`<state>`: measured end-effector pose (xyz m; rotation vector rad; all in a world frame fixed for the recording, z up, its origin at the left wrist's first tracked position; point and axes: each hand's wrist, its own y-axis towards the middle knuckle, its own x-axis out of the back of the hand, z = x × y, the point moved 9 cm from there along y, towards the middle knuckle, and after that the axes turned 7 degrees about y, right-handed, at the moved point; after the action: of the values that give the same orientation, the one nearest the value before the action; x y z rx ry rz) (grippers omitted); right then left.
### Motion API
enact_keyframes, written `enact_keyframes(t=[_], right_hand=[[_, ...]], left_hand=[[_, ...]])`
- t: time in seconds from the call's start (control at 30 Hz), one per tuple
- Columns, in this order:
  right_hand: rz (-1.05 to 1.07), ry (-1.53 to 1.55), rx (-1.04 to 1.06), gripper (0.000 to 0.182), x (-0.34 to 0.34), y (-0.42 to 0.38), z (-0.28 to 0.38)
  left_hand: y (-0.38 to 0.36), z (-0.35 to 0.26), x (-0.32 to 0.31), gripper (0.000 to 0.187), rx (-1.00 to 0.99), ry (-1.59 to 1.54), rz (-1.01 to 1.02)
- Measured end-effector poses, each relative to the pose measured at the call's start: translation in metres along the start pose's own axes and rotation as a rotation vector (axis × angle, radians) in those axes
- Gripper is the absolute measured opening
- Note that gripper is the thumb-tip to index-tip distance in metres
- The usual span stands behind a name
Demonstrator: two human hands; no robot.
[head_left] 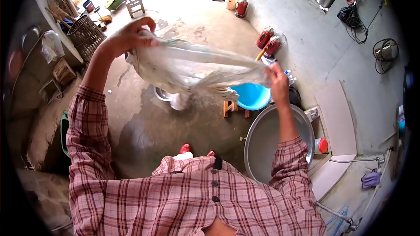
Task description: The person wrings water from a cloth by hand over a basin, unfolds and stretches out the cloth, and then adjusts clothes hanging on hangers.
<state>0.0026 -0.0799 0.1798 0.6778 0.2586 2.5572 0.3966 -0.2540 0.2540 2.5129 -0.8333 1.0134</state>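
A pale, thin cloth (197,61) with faint markings is stretched out in the air between my two hands; what kind of item it is cannot be made out. My left hand (131,38), raised higher, has its fingers closed on one end. The opposite end is pinched in my right hand (277,79). The cloth sags in the middle and is slightly blurred. Behind it, close to my right hand, a blue basin (251,96) rests on a small wooden stool (229,108). Under my right forearm stands a large metal basin (262,148).
Red thermos flasks (264,38) stand along the right wall, with another thermos (241,7) beside a peach bucket (230,1) farther back. A wicker basket (85,35) and a small chair (135,6) are at the left. The concrete floor (148,126) has wet patches.
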Motion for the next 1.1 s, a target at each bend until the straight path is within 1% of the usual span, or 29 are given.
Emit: enact_keyframes(t=[0.03,0.07,0.1,0.13,0.17,0.2,0.23,0.27,0.3,0.33,0.37,0.4,0.43,0.47,0.5,0.53,0.57,0.6,0.67,0.7,0.73,0.8,0.83,0.87,0.93,1.03,1.07,1.1], right_hand=[[-0.036,0.065,0.095,0.021,0.005,0.013,0.004],[-0.074,0.129,0.192,0.023,0.002,0.024,0.012],[-0.097,0.014,0.234,0.022,0.003,0.031,0.019],[-0.059,-0.011,0.221,0.022,0.001,0.038,0.023],[-0.019,-0.036,0.21,0.022,0.001,0.045,0.027],[0.02,-0.062,0.198,0.022,-0.001,0.049,0.033],[-0.004,-0.119,0.215,0.022,0.001,0.049,0.057],[0.014,-0.105,0.253,0.018,0.005,0.058,0.064],[0.102,0.049,0.22,0.017,0.001,0.07,0.069],[0.189,0.202,0.185,0.016,0.002,0.074,0.082],[0.358,0.327,0.101,0.018,-0.015,0.055,0.114],[0.47,0.161,0.073,0.023,-0.027,0.045,0.116],[0.563,-0.081,0.164,0.026,-0.038,0.042,0.109],[0.647,-0.326,0.253,0.029,-0.053,0.039,0.099],[0.658,-0.358,0.316,0.034,-0.059,0.037,0.097],[0.692,-0.293,0.255,0.034,-0.063,0.034,0.094],[0.638,-0.41,0.271,0.034,-0.059,0.04,0.098],[0.589,-0.527,0.284,0.034,-0.055,0.044,0.103],[0.322,-0.596,0.248,0.036,-0.029,0.063,0.117],[0.173,-0.668,0.576,0.036,-0.016,0.065,0.142],[0.015,-0.728,0.689,0.034,-0.001,0.066,0.158],[-0.178,-0.643,0.673,0.033,0.024,0.07,0.159],[-0.143,-0.641,0.664,0.03,0.021,0.076,0.144],[0.178,-0.115,0.167,0.028,0.001,0.095,0.078],[0.568,-0.226,-0.029,0.027,-0.043,0.067,0.041],[0.704,-0.245,-0.014,0.027,-0.033,0.075,0.049],[0.638,-0.072,-0.104,0.027,-0.017,0.084,0.062],[0.545,-0.014,0.037,0.025,-0.002,0.102,0.076]], left_hand=[[-0.009,-0.006,-0.013,0.049,0.05,0.049,0.072],[-0.023,-0.014,-0.026,0.05,0.139,-0.041,0.192],[-0.025,-0.002,-0.033,0.05,0.128,0.096,0.244],[-0.027,0.013,-0.04,0.051,0.117,0.232,0.296],[-0.031,0.012,-0.04,0.052,0.167,0.367,0.315],[-0.03,0.03,-0.039,0.048,0.187,0.398,0.261],[-0.029,0.037,-0.03,0.046,0.223,0.389,0.183],[-0.029,0.04,-0.02,0.045,0.255,0.381,0.104],[-0.027,0.04,-0.001,0.034,0.269,0.454,-0.071],[-0.022,0.042,0.017,0.024,0.08,0.568,-0.204],[-0.024,0.034,0.035,0.02,-0.049,0.674,-0.376],[-0.032,0.021,0.048,0.018,-0.18,0.779,-0.556],[-0.045,0.003,0.055,0.019,-0.226,0.782,-0.667],[-0.039,0.022,0.063,0.02,-0.159,0.535,-0.627],[-0.041,0.031,0.069,0.021,-0.127,0.517,-0.665],[-0.044,0.029,0.07,0.022,-0.1,0.496,-0.698],[-0.045,0.035,0.075,0.023,-0.037,0.438,-0.708],[-0.042,0.063,0.084,0.023,-0.031,0.355,-0.764],[-0.063,0.033,0.084,0.023,0.135,0.195,-0.752],[-0.068,0.026,0.094,0.02,0.012,0.488,-0.874],[-0.08,0.002,0.098,0.017,-0.117,0.735,-0.976],[-0.087,-0.007,0.115,0.021,-0.055,1.047,-1.054],[-0.091,-0.006,0.125,0.026,0.035,1.175,-1.083],[-0.094,0.008,0.136,0.03,0.052,1.233,-1.086],[-0.103,0.025,0.141,0.03,0.068,1.134,-1.127],[-0.095,0.07,0.139,0.03,0.075,0.746,-0.799],[-0.096,0.069,0.128,0.031,0.048,0.676,-0.587],[-0.093,0.076,0.111,0.037,0.028,0.74,-0.379]])
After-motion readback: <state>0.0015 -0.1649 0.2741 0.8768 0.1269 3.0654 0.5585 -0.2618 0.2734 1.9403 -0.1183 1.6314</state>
